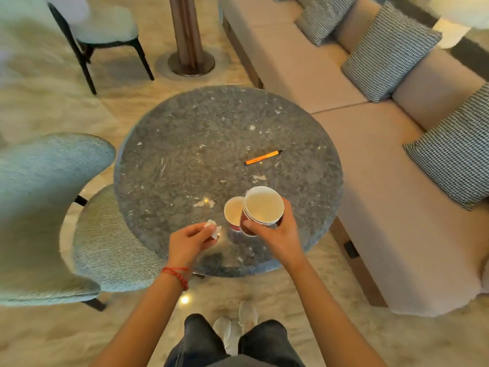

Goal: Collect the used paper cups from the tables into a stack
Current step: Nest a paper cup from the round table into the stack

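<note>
Beige upholstery runs down the right side: a long sofa [370,133] carrying houndstooth cushions [391,54]. Beside it stands the round surface [206,128] of dark speckled stone, and to its left a pale green chair [53,207] is tucked close to the rim; a second chair [100,30] stands farther back, near a wooden pillar [188,35].

Over the near edge of the surface, the right hand [280,231] grips a stack of red paper cups [262,210], thumb on the near wall and fingers curled round the far side, the white insides facing up. Several rims show nested at the top of the stack. Just left of it, touching or nearly so, a single red cup [233,214] stands upright on the surface.

The left hand [190,239] hovers beside that single cup, fingers pinching a crumpled white tissue [213,229]. A red thread bracelet [177,275] circles its wrist.

Farther back, well apart from the cups, an orange pen [262,157] lies on the stone.
</note>
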Demonstrator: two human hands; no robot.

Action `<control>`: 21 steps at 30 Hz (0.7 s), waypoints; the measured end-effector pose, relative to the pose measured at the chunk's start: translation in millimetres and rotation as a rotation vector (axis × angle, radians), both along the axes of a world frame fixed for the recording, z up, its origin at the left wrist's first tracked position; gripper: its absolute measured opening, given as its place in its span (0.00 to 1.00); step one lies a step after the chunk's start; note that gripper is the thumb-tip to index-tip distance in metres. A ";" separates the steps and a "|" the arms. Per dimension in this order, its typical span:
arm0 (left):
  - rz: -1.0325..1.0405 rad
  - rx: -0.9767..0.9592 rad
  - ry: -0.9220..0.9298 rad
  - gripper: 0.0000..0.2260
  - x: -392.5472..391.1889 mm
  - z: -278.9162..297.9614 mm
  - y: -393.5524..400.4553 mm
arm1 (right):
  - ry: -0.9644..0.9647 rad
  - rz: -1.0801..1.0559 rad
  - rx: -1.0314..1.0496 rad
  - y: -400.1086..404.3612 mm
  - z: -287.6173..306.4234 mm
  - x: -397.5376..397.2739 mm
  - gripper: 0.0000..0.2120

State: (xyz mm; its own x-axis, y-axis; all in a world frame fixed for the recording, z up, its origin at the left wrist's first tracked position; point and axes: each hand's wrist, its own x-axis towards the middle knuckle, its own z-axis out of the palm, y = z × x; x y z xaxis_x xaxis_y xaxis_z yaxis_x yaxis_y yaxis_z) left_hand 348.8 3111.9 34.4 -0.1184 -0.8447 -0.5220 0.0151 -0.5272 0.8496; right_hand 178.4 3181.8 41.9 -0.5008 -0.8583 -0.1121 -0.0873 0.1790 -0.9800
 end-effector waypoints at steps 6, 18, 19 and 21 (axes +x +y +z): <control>0.139 0.009 0.000 0.02 8.6 -2.6 -6.4 | 0.004 0.157 0.030 -45.7 -7.6 -5.2 0.33; 0.225 0.075 -0.021 0.03 22.5 -16.2 -7.6 | 0.012 0.226 0.140 -54.4 -48.8 3.0 0.37; 0.227 0.082 -0.024 0.03 23.2 -17.3 -7.4 | 0.011 0.227 0.141 -54.7 -51.2 3.2 0.37; 0.230 0.091 -0.031 0.03 24.7 -18.8 -6.9 | -0.008 0.233 0.149 -54.3 -56.6 2.9 0.38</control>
State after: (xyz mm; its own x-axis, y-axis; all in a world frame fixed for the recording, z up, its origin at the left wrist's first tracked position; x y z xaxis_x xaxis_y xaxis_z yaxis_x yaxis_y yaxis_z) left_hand 373.5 3105.0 15.6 0.0883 -0.7967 -0.5979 0.1184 -0.5876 0.8004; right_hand 181.2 3127.6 -14.6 -0.2909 -0.9239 -0.2486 -0.1354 0.2970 -0.9452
